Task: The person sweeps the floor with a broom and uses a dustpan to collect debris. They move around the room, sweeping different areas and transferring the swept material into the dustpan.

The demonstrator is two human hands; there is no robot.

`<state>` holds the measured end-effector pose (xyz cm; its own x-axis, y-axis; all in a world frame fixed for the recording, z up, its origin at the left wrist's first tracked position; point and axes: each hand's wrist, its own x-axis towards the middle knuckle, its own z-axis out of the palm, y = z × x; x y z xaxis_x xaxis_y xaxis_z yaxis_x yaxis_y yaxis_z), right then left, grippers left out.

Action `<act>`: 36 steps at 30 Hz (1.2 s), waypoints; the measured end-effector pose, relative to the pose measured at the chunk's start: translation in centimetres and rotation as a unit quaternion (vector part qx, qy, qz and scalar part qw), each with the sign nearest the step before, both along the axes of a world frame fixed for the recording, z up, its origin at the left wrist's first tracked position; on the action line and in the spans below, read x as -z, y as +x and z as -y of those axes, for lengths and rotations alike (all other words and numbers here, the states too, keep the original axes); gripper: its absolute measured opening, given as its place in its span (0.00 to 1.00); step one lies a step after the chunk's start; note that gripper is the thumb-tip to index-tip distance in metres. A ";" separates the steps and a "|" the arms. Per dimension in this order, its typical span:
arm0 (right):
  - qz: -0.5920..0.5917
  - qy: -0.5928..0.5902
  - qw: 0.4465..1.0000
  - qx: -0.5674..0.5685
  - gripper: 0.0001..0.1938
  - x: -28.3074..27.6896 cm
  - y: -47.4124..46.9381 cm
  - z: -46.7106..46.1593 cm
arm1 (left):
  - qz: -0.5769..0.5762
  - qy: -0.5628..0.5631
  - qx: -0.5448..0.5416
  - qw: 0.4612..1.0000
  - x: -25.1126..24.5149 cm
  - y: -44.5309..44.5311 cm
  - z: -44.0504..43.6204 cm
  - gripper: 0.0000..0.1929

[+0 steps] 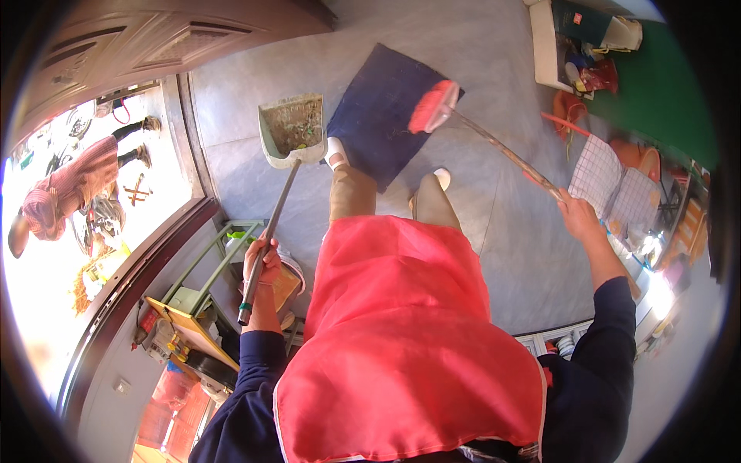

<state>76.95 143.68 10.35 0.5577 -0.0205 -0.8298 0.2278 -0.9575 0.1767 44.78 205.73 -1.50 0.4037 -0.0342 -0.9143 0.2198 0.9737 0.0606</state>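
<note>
My left hand grips the grey pole handle of a long-handled dustpan. Dirt and a few bits of green debris lie in its pan. My right hand is closed around the wooden handle of a broom with red bristles. The broom head is over the right corner of a dark blue mat; whether the bristles touch it I cannot tell. One of my white shoes is at the mat's left edge, beside the dustpan. My other foot stands to the right of the mat.
At left, a brown door stands by a bright doorway, with a person bending outside. A green metal rack is near my left arm. On the right are a green-topped table, an open box and a checked cloth.
</note>
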 end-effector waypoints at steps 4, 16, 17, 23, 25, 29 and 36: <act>0.008 0.090 0.995 -0.044 0.18 3.2 1.2 -4.4 | -0.011 0.011 0.015 1.000 -0.2 1.0 0.6 0.17; 0.024 -0.008 0.994 -0.108 0.16 3.7 10.7 1.3 | 0.017 0.002 0.031 0.999 0.1 2.0 1.9 0.20; 0.033 -0.012 0.994 -0.103 0.16 2.2 11.1 2.2 | 0.023 0.005 0.035 0.999 0.3 2.0 2.0 0.20; 0.058 -0.005 0.996 -0.073 0.15 -3.5 10.4 2.7 | -0.003 0.004 0.032 0.999 0.7 2.1 1.9 0.20; 0.061 0.031 0.994 -0.081 0.16 -3.1 9.6 1.4 | -0.002 0.004 0.037 0.999 0.8 2.1 1.9 0.19; 0.017 0.103 0.992 -0.070 0.17 3.8 8.3 -4.3 | 0.005 0.003 0.038 0.999 0.6 1.7 1.7 0.19; 0.023 0.112 0.993 -0.021 0.17 12.3 8.1 -7.9 | 0.020 -0.005 0.002 1.000 -1.1 2.0 2.0 0.18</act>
